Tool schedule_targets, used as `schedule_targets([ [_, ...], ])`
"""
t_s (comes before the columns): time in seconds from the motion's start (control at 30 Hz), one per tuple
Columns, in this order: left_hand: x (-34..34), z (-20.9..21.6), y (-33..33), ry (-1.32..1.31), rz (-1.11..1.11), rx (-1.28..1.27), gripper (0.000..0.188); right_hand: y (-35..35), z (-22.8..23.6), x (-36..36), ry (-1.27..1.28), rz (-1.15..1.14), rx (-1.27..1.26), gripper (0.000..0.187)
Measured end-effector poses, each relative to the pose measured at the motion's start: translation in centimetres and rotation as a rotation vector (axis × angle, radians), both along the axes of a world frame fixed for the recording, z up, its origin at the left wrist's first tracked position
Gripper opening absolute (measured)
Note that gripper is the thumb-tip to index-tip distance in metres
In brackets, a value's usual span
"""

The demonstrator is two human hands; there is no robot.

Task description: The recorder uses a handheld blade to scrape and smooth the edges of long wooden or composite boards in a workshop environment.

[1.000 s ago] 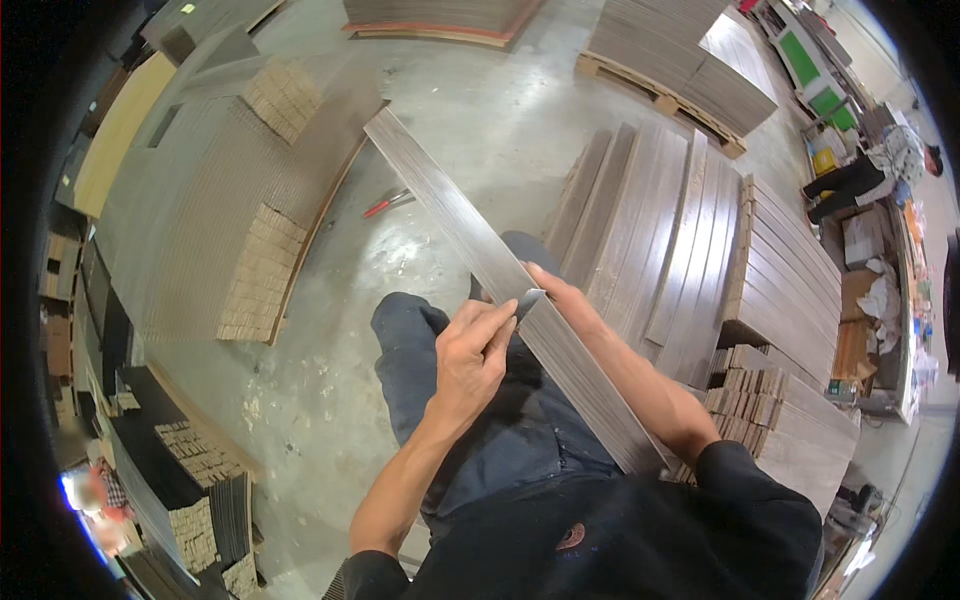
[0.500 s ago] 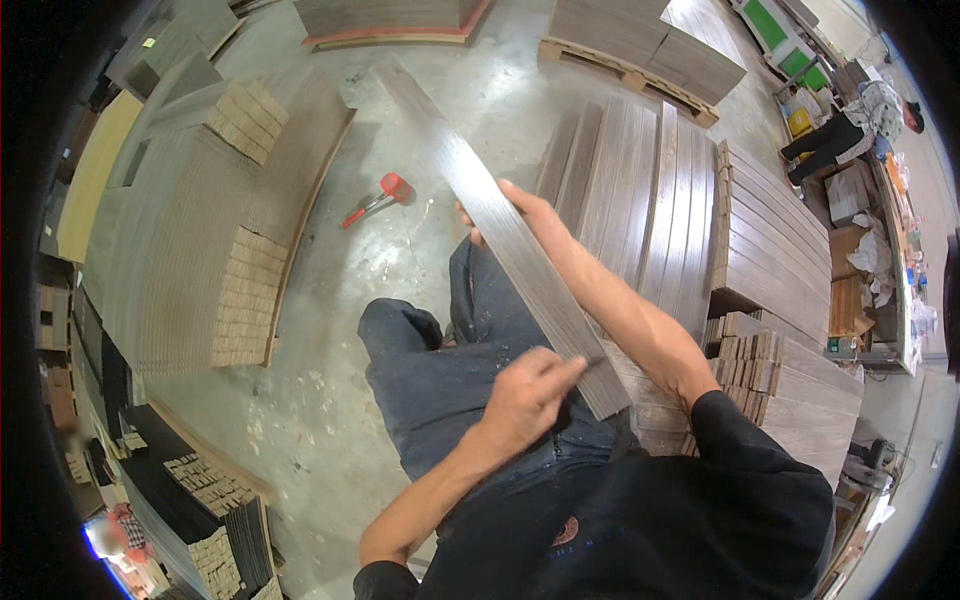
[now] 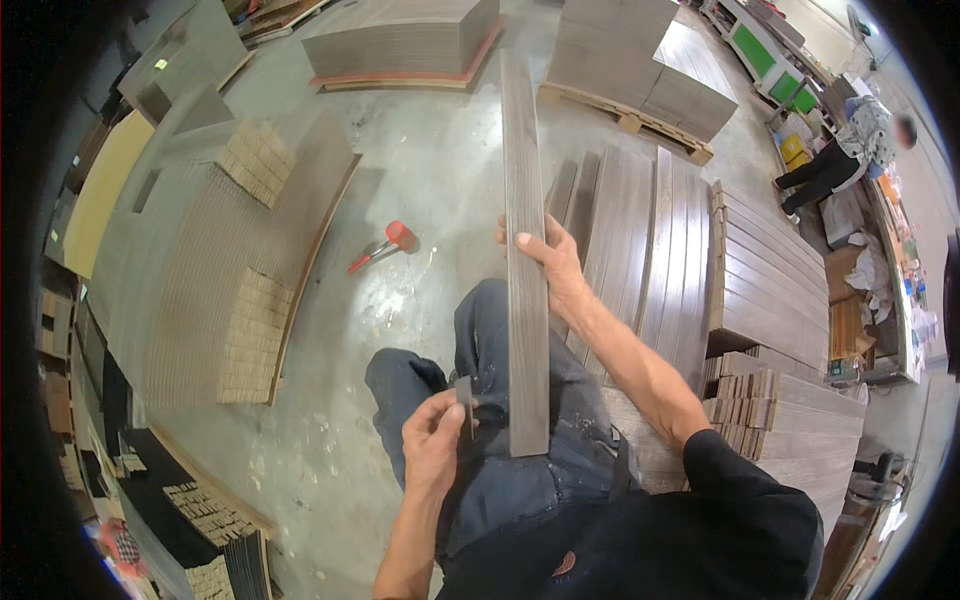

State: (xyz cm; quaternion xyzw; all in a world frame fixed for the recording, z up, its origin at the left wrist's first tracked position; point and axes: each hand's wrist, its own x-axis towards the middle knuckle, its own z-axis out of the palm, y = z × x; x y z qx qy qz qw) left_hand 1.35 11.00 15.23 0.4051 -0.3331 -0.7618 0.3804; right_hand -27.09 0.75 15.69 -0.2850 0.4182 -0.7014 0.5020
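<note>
A seated worker's right hand (image 3: 548, 262) clamps its fingers around a long grey plank (image 3: 524, 250) lying lengthwise over the lap, above the concrete floor (image 3: 440, 190). The left hand (image 3: 435, 440) pinches a small flat blade (image 3: 465, 393). The plank looks stiff and light, best gripped mid-length. The blade's tip is hard to make out.

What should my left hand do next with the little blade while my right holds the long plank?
Probably bring the small flat metal scraper in the left hand across to the near end of the long grey-brown wooden plank. The right hand grips the plank mid-length over the lap, and the scraper sits just left of its edge, not touching.
</note>
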Motion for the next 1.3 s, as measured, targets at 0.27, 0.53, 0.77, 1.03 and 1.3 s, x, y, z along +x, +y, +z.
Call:
schedule_targets([
  [0.27, 0.6, -1.1, 2.2, 0.037, 0.002, 0.086, 0.023, -1.2, -1.8, -1.0, -0.008, -0.306, 0.142, 0.052],
  [0.53, 2.2, -1.8, 1.5, 0.182, 0.190, 0.182, 0.014, 0.5, -3.9, -1.6, -0.138, -0.500, 0.209, 0.051],
  [0.77, 1.3, -0.4, 1.5, 0.263, 0.114, 0.181, 0.011, 2.1, -8.5, -3.5, -0.619, -0.608, 0.401, 0.058],
  [1.03, -0.8, 0.1, 2.3, 0.361, 0.085, 0.347, 0.011, 4.7, -10.6, -3.6, -0.761, -0.677, 0.235, 0.050],
  [1.3, -0.1, -1.8, 1.5, 0.253, 0.092, 0.189, 0.014, 6.6, -10.9, -3.1, -0.800, -0.560, 0.287, 0.055],
])
